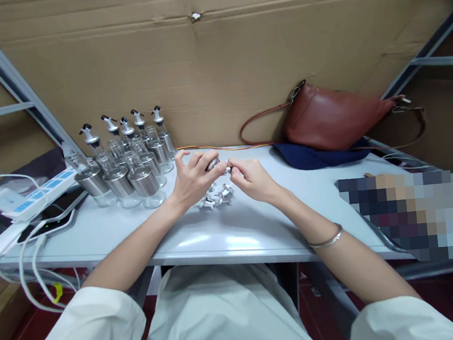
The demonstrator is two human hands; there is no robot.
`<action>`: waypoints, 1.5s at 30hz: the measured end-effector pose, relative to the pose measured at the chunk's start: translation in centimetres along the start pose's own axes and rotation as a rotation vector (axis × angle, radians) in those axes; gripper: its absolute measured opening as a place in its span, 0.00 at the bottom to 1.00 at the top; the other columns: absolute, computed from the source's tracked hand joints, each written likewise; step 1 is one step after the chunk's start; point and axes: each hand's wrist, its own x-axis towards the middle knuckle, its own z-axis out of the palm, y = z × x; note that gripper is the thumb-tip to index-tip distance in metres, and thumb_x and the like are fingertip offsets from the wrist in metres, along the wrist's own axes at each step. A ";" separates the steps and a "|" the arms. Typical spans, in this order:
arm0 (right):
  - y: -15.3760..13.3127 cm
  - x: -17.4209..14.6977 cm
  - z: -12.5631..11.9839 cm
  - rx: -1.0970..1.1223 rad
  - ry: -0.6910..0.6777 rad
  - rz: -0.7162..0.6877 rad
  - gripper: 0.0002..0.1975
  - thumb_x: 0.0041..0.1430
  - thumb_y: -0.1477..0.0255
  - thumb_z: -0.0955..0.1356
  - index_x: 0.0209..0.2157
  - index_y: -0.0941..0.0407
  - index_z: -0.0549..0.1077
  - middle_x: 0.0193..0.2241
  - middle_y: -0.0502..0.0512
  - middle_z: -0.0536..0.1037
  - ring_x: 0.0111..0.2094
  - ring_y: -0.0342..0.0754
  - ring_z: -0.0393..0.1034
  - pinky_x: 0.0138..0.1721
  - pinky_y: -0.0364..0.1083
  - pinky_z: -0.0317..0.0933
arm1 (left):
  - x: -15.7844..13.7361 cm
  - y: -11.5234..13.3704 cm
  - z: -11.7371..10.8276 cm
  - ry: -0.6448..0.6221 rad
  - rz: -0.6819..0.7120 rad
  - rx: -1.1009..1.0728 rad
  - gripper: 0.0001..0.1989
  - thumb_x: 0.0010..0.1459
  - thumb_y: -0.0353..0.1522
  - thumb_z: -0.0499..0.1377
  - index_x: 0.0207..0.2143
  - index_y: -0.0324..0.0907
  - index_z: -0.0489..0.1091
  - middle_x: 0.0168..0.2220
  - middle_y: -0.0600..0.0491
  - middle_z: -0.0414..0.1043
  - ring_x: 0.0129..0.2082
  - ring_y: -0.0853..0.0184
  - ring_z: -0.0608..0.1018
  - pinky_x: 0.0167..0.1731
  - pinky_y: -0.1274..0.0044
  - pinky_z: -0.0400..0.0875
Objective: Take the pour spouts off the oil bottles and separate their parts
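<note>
My left hand [196, 175] is closed around a silver bottle pourer [212, 164], its round metal part showing between thumb and fingers. My right hand [253, 179] pinches a small black piece at the pourer's other end, close to the left thumb tip; whether this piece is joined to the pourer I cannot tell. Below both hands, a loose pile of small silver-white pieces [215, 196] lies on the table. To the left stand several glass bottles with steel sleeves [144, 181]; the ones at the back carry pourers [88, 133] with black tips, while the front ones have bare necks.
On the pale table [231, 228], a power strip [42, 194] with white cables lies at the left edge. A brown leather bag [328, 116] rests on dark blue cloth [308, 156] at the back right. Cardboard [218, 75] walls the back, and a blurred-out object [405, 215] lies at right.
</note>
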 end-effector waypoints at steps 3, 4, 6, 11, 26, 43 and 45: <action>0.2 0.0 0.1 0.018 0.000 0.008 0.07 0.51 0.73 0.55 0.21 0.53 0.52 0.14 0.43 0.53 0.16 0.41 0.49 0.23 0.41 0.44 | 0.0 -0.1 0.1 0.040 0.001 0.046 0.11 0.64 0.29 0.49 0.40 0.53 0.69 0.43 0.53 0.72 0.42 0.67 0.71 0.48 0.64 0.50; 0.2 0.0 0.1 0.017 -0.002 0.005 0.07 0.52 0.73 0.55 0.22 0.53 0.52 0.14 0.44 0.54 0.17 0.41 0.49 0.23 0.41 0.44 | 0.0 -0.1 0.0 0.046 0.006 0.053 0.11 0.64 0.30 0.49 0.39 0.52 0.69 0.43 0.53 0.73 0.41 0.67 0.71 0.48 0.64 0.50; 0.3 0.0 0.1 0.009 -0.002 0.000 0.07 0.52 0.73 0.54 0.22 0.53 0.53 0.15 0.44 0.54 0.17 0.41 0.50 0.23 0.41 0.45 | 0.1 -0.1 -0.1 0.033 0.008 0.051 0.09 0.64 0.32 0.50 0.39 0.51 0.69 0.42 0.52 0.73 0.41 0.66 0.71 0.48 0.64 0.50; 0.4 0.1 -0.1 -0.088 0.005 -0.006 0.07 0.51 0.73 0.55 0.21 0.54 0.52 0.14 0.44 0.53 0.17 0.41 0.48 0.23 0.42 0.42 | 0.6 0.4 -0.6 -0.045 -0.033 -0.041 0.10 0.65 0.35 0.48 0.39 0.47 0.69 0.39 0.51 0.73 0.39 0.64 0.72 0.48 0.62 0.49; 0.9 0.1 -0.3 -0.379 0.088 -0.119 0.08 0.51 0.75 0.57 0.22 0.55 0.62 0.15 0.50 0.63 0.18 0.45 0.52 0.25 0.45 0.43 | 1.0 1.4 -0.9 -0.194 -0.205 -0.301 0.15 0.66 0.38 0.43 0.39 0.44 0.68 0.37 0.53 0.75 0.39 0.65 0.72 0.50 0.64 0.45; 1.3 -0.2 -0.2 -0.235 -0.027 -0.139 0.10 0.56 0.74 0.56 0.22 0.55 0.58 0.17 0.49 0.63 0.20 0.43 0.53 0.25 0.43 0.44 | 0.2 1.3 -0.5 -0.271 -0.179 -0.304 0.17 0.66 0.37 0.41 0.38 0.41 0.66 0.36 0.50 0.74 0.37 0.65 0.72 0.49 0.64 0.46; 1.2 -0.2 -0.2 -0.231 -0.032 -0.154 0.11 0.58 0.72 0.56 0.22 0.55 0.59 0.17 0.49 0.63 0.20 0.43 0.53 0.25 0.42 0.45 | 0.2 1.3 -0.6 -0.257 -0.177 -0.308 0.16 0.66 0.37 0.41 0.37 0.41 0.65 0.36 0.50 0.74 0.37 0.65 0.72 0.49 0.64 0.46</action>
